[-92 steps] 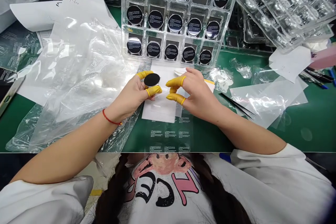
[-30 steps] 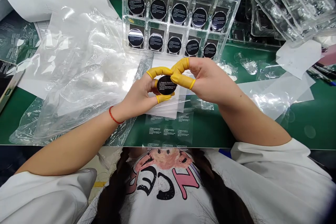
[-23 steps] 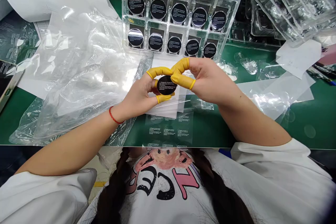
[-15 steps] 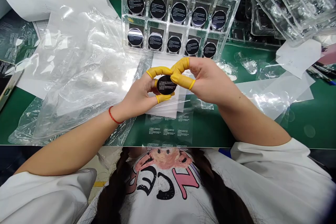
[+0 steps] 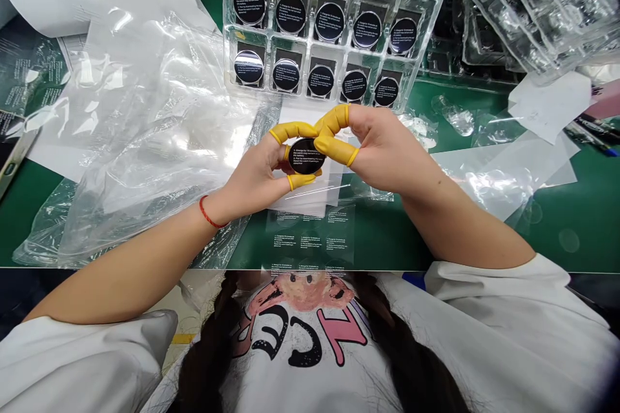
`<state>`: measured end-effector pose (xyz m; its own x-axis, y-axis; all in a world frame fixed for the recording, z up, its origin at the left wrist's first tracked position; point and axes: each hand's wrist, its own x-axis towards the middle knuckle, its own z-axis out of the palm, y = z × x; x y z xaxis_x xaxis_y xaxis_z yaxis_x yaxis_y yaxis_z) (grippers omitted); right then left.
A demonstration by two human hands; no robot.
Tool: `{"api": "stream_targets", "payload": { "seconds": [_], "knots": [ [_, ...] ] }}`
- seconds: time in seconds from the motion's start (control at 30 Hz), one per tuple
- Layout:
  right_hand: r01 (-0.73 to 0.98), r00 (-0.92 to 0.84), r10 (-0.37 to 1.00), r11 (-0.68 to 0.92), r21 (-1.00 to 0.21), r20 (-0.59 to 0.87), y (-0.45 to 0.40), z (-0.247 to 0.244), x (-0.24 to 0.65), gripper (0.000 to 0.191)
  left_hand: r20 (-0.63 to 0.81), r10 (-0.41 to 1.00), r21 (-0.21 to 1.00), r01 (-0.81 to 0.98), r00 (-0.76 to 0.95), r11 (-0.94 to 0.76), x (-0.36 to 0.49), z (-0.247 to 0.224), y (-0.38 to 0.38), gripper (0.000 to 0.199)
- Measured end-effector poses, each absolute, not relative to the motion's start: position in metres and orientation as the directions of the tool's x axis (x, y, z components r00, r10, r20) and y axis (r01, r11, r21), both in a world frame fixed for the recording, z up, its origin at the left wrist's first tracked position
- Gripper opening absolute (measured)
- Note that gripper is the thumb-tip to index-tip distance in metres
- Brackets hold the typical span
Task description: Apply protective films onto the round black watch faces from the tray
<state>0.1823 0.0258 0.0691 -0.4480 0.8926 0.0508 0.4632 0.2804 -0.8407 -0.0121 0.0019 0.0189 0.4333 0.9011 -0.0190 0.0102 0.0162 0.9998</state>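
Black watch disc (image 5: 306,159) — grasped by the left hand (image 5: 264,171); right hand (image 5: 375,145) pinches its edge.

I have both arms reaching inward, hands meeting at centre. Left forearm (image 5: 130,264) angles up and in, red cord (image 5: 208,215) round the wrist. Left hand (image 5: 256,174) curls: index (image 5: 293,131) arched above, thumb (image 5: 300,181) stretched below. Right forearm (image 5: 469,232) roughly mirrors it; right hand (image 5: 372,145) pinches thumb to index, tips right by my left index tip. Yellow cots (image 5: 339,150) cover those fingers.
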Motion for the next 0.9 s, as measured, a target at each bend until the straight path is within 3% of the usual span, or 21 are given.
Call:
{"api": "stream_targets", "payload": {
  "seconds": [0.17,0.27,0.47,0.67,0.77,0.9],
  "knots": [
    [0.546,-0.470,0.879,0.366,-0.754,0.086,0.027,0.078,0.186,0.011,0.004,0.899,1.000,0.004,0.439,-0.006,-0.013,0.015,0.006,0.056],
    [0.687,-0.441,0.893,0.398,-0.608,0.088,0.031,0.082,0.208,0.019,-0.020,0.901,1.000,0.021,0.434,0.011,-0.014,0.011,0.010,0.054],
    [0.921,-0.298,0.952,0.266,-0.286,-0.072,0.040,0.039,0.276,0.036,-0.046,0.920,0.998,-0.020,0.389,0.058,-0.016,0.014,0.017,0.057],
    [0.936,-0.243,0.969,0.247,-0.253,0.048,0.038,0.007,0.301,0.052,-0.047,0.978,0.999,-0.009,0.204,0.050,-0.019,0.018,0.024,0.062],
    [0.931,-0.240,0.970,0.237,-0.276,0.025,0.034,0.004,0.310,0.041,-0.048,0.975,0.998,-0.022,0.219,0.054,-0.019,0.014,0.027,0.063],
    [0.954,-0.121,0.992,0.110,-0.280,-0.023,0.027,0.008,0.311,0.028,-0.051,0.950,0.998,-0.019,0.308,0.059,-0.020,0.009,0.028,0.062]
  ]
}}
